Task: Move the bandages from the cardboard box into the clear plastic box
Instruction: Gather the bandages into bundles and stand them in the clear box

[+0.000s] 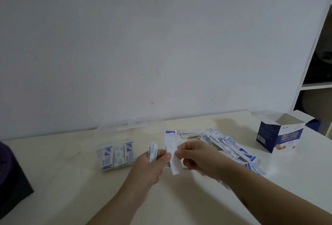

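Observation:
My left hand (pixel 152 162) pinches a small stack of wrapped bandages (pixel 152 150) held on edge. My right hand (pixel 195 155) holds a single white bandage strip (pixel 171 150) upright, just right of the stack. A loose pile of blue-and-white bandages (pixel 230 145) lies on the table behind my right hand. The open blue cardboard box (pixel 280 133) stands upright at the far right. The clear plastic box (pixel 116 154) sits left of my hands with three rows of bandages in it; its open lid (pixel 131 124) lies back toward the wall.
A dark purple-and-black object (pixel 10 176) sits at the table's left edge. A white shelf unit (pixel 316 74) stands at the right beyond the cream table (pixel 71 189). The white wall runs along the table's back edge.

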A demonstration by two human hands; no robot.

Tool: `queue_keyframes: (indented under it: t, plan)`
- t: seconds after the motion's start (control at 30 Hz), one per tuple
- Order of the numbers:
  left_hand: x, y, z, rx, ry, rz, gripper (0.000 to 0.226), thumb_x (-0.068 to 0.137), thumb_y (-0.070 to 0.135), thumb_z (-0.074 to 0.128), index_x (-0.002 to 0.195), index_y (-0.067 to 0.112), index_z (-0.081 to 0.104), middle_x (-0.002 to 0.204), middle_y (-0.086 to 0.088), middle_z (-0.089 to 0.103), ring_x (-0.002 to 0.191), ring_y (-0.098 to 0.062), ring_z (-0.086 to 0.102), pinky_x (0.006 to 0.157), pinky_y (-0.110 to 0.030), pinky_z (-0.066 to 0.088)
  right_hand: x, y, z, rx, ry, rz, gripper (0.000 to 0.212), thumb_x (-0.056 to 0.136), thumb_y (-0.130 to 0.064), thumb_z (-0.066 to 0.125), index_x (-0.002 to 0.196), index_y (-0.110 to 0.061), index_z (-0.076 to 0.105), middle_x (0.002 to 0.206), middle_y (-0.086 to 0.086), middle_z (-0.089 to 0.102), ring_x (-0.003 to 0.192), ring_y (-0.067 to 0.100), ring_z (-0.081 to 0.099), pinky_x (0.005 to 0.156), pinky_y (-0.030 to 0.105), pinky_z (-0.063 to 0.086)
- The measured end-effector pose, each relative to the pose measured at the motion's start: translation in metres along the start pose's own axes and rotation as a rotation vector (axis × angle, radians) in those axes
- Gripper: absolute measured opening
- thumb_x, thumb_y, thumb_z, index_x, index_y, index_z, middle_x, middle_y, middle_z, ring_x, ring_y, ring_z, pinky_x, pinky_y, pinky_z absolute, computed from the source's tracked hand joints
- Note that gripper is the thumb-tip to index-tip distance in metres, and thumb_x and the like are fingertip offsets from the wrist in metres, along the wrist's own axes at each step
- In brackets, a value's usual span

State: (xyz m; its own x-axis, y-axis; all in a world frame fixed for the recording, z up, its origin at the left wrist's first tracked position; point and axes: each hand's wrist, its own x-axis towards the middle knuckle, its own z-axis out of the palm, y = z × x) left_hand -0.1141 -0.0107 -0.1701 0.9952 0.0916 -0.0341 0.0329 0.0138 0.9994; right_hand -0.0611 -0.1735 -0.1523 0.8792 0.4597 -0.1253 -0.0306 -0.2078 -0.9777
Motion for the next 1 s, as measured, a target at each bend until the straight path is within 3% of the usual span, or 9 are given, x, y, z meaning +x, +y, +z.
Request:
queue_keyframes:
  t: [0.1, 0.17, 0.23, 0.33, 0.43, 0.53, 0.67, 0.83, 1.0]
  plan:
    - [0.002, -0.003, -0.003, 0.11, -0.002, 0.028, 0.016, 0.085, 0.016, 0.067, 0.07, 0.016, 0.061, 0.051, 0.006, 0.037, 0.044, -0.008, 0.028, 0.043, -0.018, 0.024, -0.004, 0.005, 0.009, 0.211, -0.066, 0.016, 0.017, 0.09, -0.011, 0.058, 0.076, -0.015, 0.066, 0.079, 0.009, 0.058, 0.069, 0.018, 0.049, 0.065, 0.025, 0.04]
    - [0.002, -0.004, -0.003, 0.153, -0.008, 0.033, 0.016, 0.083, 0.017, 0.068, 0.07, 0.015, 0.059, 0.051, 0.007, 0.039, 0.044, -0.008, 0.029, 0.044, -0.018, 0.025, -0.005, 0.007, 0.011, 0.265, -0.062, 0.017, 0.011, 0.092, -0.014, 0.056, 0.092, -0.009, 0.067, 0.089, 0.013, 0.061, 0.081, 0.023, 0.053, 0.074, 0.031, 0.041]
    - [0.0, -0.005, -0.001, 0.153, 0.014, 0.036, 0.013, 0.083, 0.017, 0.069, 0.075, 0.013, 0.06, 0.053, 0.007, 0.043, 0.046, -0.008, 0.033, 0.046, -0.019, 0.028, -0.006, 0.007, 0.013, 0.273, -0.001, 0.011, 0.012, 0.091, -0.015, 0.059, 0.09, -0.008, 0.068, 0.089, 0.017, 0.06, 0.083, 0.027, 0.052, 0.078, 0.036, 0.04]
    - [0.0, -0.005, 0.004, 0.047, 0.062, 0.01, 0.011, 0.086, 0.016, 0.065, 0.078, 0.015, 0.058, 0.058, 0.004, 0.046, 0.053, -0.011, 0.037, 0.046, -0.021, 0.028, -0.007, 0.006, 0.021, 0.267, 0.165, -0.045, 0.019, 0.086, -0.011, 0.064, 0.068, -0.012, 0.068, 0.073, 0.015, 0.059, 0.067, 0.024, 0.052, 0.07, 0.033, 0.043]
    - [-0.003, -0.003, 0.012, -0.067, 0.126, -0.038, 0.014, 0.091, 0.013, 0.058, 0.077, 0.015, 0.057, 0.06, 0.001, 0.044, 0.054, -0.011, 0.037, 0.043, -0.02, 0.027, -0.012, 0.007, 0.035, 0.138, 0.308, -0.132, 0.021, 0.082, -0.011, 0.066, 0.062, -0.016, 0.064, 0.063, 0.002, 0.063, 0.053, 0.012, 0.054, 0.053, 0.022, 0.042]
    - [-0.007, -0.001, 0.02, -0.194, 0.146, -0.088, 0.021, 0.097, 0.021, 0.048, 0.09, 0.014, 0.066, 0.069, -0.001, 0.058, 0.062, -0.013, 0.046, 0.048, -0.023, 0.03, -0.017, 0.009, 0.049, 0.059, 0.271, -0.151, 0.012, 0.081, -0.011, 0.065, 0.07, -0.013, 0.062, 0.064, -0.003, 0.064, 0.047, 0.004, 0.048, 0.05, 0.017, 0.039]
    - [-0.006, -0.003, 0.02, -0.211, 0.012, -0.108, 0.04, 0.098, 0.042, 0.038, 0.1, 0.019, 0.07, 0.085, -0.004, 0.068, 0.062, -0.014, 0.051, 0.05, -0.024, 0.03, -0.018, 0.012, 0.054, 0.158, 0.192, -0.124, 0.006, 0.085, -0.009, 0.065, 0.081, -0.007, 0.06, 0.072, 0.009, 0.062, 0.051, 0.009, 0.05, 0.05, 0.018, 0.041]
    - [-0.007, -0.003, 0.017, -0.148, -0.081, -0.081, 0.034, 0.096, 0.031, 0.049, 0.079, 0.022, 0.078, 0.059, 0.001, 0.051, 0.047, -0.007, 0.043, 0.04, -0.019, 0.022, -0.021, 0.018, 0.049, 0.279, 0.156, -0.111, 0.004, 0.087, -0.008, 0.063, 0.088, -0.007, 0.059, 0.067, 0.008, 0.064, 0.05, 0.012, 0.054, 0.049, 0.018, 0.042]
    - [0.001, -0.01, 0.009, -0.162, 0.03, -0.158, 0.027, 0.098, 0.019, 0.041, 0.091, 0.013, 0.067, 0.069, -0.003, 0.059, 0.05, -0.01, 0.04, 0.04, -0.019, 0.026, -0.021, 0.014, 0.033, 0.011, 0.275, -0.08, 0.025, 0.089, -0.018, 0.061, 0.064, -0.012, 0.059, 0.05, -0.001, 0.053, 0.043, 0.009, 0.041, 0.045, 0.016, 0.033]
